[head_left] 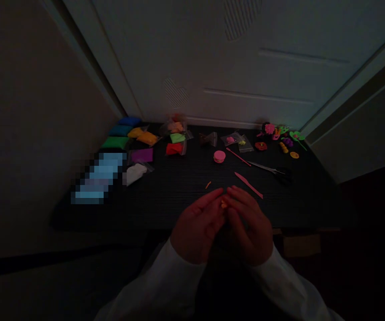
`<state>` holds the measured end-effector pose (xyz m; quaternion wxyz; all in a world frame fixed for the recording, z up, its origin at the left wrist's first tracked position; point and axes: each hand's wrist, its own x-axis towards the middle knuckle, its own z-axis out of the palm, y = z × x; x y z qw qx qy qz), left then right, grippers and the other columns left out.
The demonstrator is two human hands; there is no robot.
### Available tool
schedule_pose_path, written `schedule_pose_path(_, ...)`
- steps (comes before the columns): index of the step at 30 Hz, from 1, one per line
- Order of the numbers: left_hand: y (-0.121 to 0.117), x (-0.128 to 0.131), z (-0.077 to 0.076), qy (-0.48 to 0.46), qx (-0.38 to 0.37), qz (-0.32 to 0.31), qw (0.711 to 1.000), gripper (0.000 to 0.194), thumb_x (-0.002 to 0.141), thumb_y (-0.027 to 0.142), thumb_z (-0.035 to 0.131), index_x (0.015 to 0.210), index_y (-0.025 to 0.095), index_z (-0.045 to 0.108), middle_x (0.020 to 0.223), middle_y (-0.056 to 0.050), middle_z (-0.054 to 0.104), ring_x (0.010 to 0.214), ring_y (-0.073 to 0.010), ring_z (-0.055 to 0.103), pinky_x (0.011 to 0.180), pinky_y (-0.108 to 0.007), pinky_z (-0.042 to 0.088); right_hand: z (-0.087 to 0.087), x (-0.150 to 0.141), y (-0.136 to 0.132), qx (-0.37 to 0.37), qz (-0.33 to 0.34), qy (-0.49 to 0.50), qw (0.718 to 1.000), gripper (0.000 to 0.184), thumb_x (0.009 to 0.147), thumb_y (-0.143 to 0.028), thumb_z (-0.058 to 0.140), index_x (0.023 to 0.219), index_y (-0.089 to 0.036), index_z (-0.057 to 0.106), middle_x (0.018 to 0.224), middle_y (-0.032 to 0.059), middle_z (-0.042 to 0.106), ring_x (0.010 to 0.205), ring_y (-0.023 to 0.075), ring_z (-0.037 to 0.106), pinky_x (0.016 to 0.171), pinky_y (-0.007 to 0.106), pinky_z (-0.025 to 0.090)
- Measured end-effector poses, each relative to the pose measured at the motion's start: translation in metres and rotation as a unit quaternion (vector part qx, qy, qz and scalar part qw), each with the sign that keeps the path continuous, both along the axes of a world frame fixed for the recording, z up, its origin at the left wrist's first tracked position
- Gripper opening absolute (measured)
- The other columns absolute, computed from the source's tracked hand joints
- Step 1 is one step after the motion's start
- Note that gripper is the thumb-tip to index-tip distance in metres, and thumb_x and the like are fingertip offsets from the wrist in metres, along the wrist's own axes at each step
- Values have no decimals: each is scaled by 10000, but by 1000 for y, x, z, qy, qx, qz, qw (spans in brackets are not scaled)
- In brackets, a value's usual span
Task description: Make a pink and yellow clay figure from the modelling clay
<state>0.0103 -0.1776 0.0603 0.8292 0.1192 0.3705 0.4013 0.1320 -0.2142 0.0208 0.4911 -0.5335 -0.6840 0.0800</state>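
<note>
My left hand (197,225) and my right hand (250,225) meet above the front of the dark table. Their fingertips come together around a small orange piece of modelling clay (224,204), with both hands closed on it. My fingers hide part of the piece. Just beyond them lies a thin orange strip of clay (208,184). A pink plastic clay knife (249,185) rests close to my right fingertips. Farther back stands a round pink clay macaron shape (219,156), beside a slim pink modelling stick (238,157).
Scissors (269,168) with dark handles lie at the right. Finished clay shapes, including a pink flower (269,129), sit at the back right. Bags of coloured clay, such as a red one (175,149) and a purple one (142,155), fill the left. A blurred bright screen (100,178) lies nearby.
</note>
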Motion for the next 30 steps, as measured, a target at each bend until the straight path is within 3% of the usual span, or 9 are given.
schedule_pose_path(5, -9, 0, 11, 36, 119, -58, 990, 341, 711, 64, 598, 1009, 225, 632, 1022, -28, 667, 926, -119, 616, 784, -174, 476, 17, 5, -5, 8, -25, 55, 998, 336, 735, -86, 578, 1022, -259, 591, 1102, 32, 580, 1055, 175, 513, 914, 370, 421)
schedule_pose_path(9, -17, 2, 25, 110, 220, -61, 967, 234, 709, 120, 623, 881, 266, 685, 925, 23, 697, 858, -92, 631, 747, -140, 476, 37, 3, -8, -17, -20, 169, 985, 228, 723, -77, 593, 862, -256, 618, 984, -3, 594, 941, 129, 547, 837, 291, 451)
schedule_pose_path(13, -16, 4, 34, 106, 194, -47, 974, 126, 643, 130, 682, 723, 224, 709, 774, 13, 714, 715, -88, 644, 664, -146, 490, 48, -6, -11, -34, 32, 367, 929, 197, 716, -81, 604, 818, -248, 580, 903, -26, 588, 864, 96, 564, 760, 226, 480)
schedule_pose_path(18, -14, 9, 34, -1, 115, -50, 992, 81, 616, 138, 695, 676, 192, 692, 707, 3, 704, 656, -105, 645, 650, -210, 519, 48, -6, -15, -83, 93, 442, 888, 148, 779, -152, 549, 873, -251, 605, 935, -10, 608, 864, 100, 585, 742, 217, 497)
schedule_pose_path(21, -15, 11, 34, -6, 111, -36, 993, 108, 600, 97, 685, 672, 178, 685, 672, 2, 696, 629, -106, 640, 619, -204, 519, 47, -3, -18, -73, 87, 419, 901, 172, 784, -179, 544, 913, -266, 617, 942, -8, 615, 893, 117, 581, 768, 244, 498)
schedule_pose_path(26, -17, 9, 35, 26, 126, -32, 991, 140, 632, 80, 648, 722, 181, 683, 685, -7, 698, 606, -110, 636, 608, -204, 505, 47, 4, -21, -56, 38, 250, 966, 311, 771, -134, 545, 1031, -295, 607, 1023, -22, 618, 973, 115, 540, 823, 239, 459)
schedule_pose_path(30, -20, 7, 36, 87, 175, -47, 980, 162, 703, 108, 603, 792, 211, 691, 726, -1, 704, 613, -101, 630, 633, -196, 491, 47, 6, -21, -42, 16, 173, 984, 379, 740, -95, 580, 1048, -316, 587, 1009, -47, 624, 938, 102, 547, 812, 233, 446)
